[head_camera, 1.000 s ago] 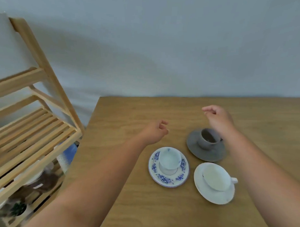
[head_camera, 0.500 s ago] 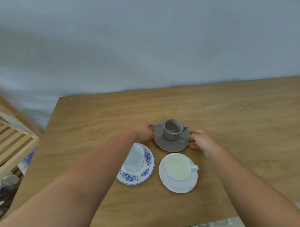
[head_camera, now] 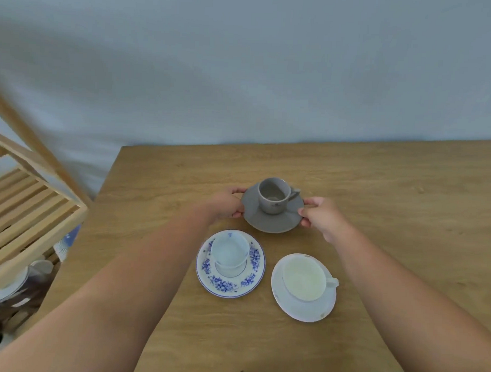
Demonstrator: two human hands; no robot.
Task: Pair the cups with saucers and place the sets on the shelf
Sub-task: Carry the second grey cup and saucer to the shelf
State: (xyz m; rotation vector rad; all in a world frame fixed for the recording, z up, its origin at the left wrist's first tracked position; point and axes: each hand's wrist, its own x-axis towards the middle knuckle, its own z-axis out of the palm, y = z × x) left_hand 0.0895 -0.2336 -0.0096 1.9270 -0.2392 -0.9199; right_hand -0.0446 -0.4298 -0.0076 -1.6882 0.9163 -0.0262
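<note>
Matte grey saucer (head_camera: 268,218), carrying 1 upright grey cup (head_camera: 274,195) with handle to the right, sat toward the surface's (head_camera: 405,191) far-left corner. Left hand (head_camera: 225,206) and right hand (head_camera: 321,216) each pinched closed on opposite saucer rims.

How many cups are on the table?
3: a grey cup at the back between both hands, a blue-flowered cup front left, a white cup front right. Each sits on a saucer.

Bare worktop (head_camera: 391,191) lies open from twelve to three o'clock of the grey saucer (head_camera: 271,218). At six, the blue-flowered set (head_camera: 230,264) and white set (head_camera: 304,288) crowd close. The shelf (head_camera: 29,206) stands at nine, well apart.
</note>
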